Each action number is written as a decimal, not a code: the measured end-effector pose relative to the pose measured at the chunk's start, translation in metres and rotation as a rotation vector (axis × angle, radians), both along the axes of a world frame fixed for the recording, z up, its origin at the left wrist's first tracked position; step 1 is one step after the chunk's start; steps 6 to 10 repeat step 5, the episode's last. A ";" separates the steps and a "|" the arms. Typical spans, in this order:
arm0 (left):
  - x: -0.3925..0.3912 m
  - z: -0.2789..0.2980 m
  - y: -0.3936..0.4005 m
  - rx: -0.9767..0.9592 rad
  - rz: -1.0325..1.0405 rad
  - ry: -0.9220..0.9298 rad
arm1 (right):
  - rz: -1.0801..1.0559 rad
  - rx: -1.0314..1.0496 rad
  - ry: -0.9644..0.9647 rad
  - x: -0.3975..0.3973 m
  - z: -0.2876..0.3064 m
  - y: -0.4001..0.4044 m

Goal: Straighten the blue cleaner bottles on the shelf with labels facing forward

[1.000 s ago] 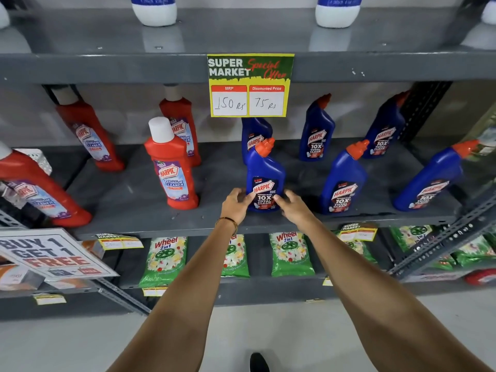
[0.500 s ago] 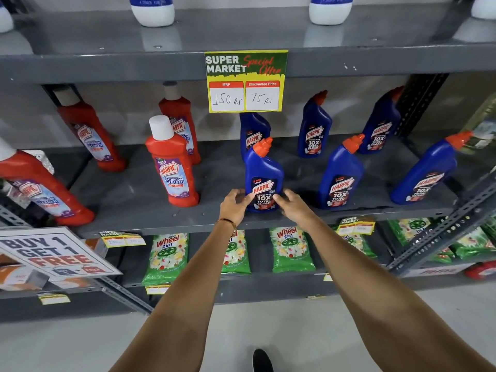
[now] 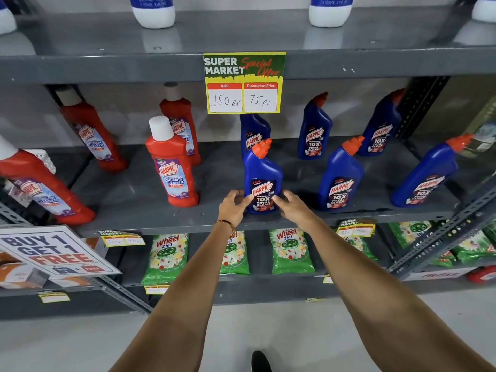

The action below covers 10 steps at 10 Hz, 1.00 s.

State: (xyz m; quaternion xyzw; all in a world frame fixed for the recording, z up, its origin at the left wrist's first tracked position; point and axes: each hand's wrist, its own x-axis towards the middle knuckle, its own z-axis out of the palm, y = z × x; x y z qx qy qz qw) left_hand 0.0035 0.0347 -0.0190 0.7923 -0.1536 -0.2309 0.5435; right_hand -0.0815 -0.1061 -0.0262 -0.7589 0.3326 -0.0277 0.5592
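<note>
Standing before grey metal shelf (image 3: 139,210) in a shop aisle, pale floor below. Showing six blue cleaner bottles: three along the front edge, three along the back. Gripping front blue bottle (image 3: 263,175) at mid front edge, upright, label facing forward, left hand (image 3: 233,206) and right hand (image 3: 291,208) pressing its base from either side. Counting four red bottles (image 3: 171,167) toward the left end. Hanging yellow price sign (image 3: 243,83) from the upper shelf edge. Lying on the lower shelf, green detergent packets (image 3: 165,257). Leaning at left, offer board (image 3: 53,251).
</note>
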 end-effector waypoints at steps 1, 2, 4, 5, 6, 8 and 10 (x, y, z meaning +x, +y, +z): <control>-0.001 0.000 0.000 0.000 0.003 0.003 | 0.003 0.018 -0.014 -0.001 0.002 0.001; -0.002 -0.001 -0.001 0.005 0.012 -0.007 | 0.004 0.014 -0.019 -0.001 0.000 0.001; -0.010 0.003 0.001 0.117 0.029 -0.089 | -0.023 -0.142 0.034 -0.008 0.004 0.005; -0.024 0.009 0.009 0.262 0.036 -0.235 | -0.037 -0.330 0.020 -0.023 0.014 0.018; -0.024 0.009 0.009 0.262 0.036 -0.235 | -0.037 -0.330 0.020 -0.023 0.014 0.018; -0.024 0.009 0.009 0.262 0.036 -0.235 | -0.037 -0.330 0.020 -0.023 0.014 0.018; -0.024 0.009 0.009 0.262 0.036 -0.235 | -0.037 -0.330 0.020 -0.023 0.014 0.018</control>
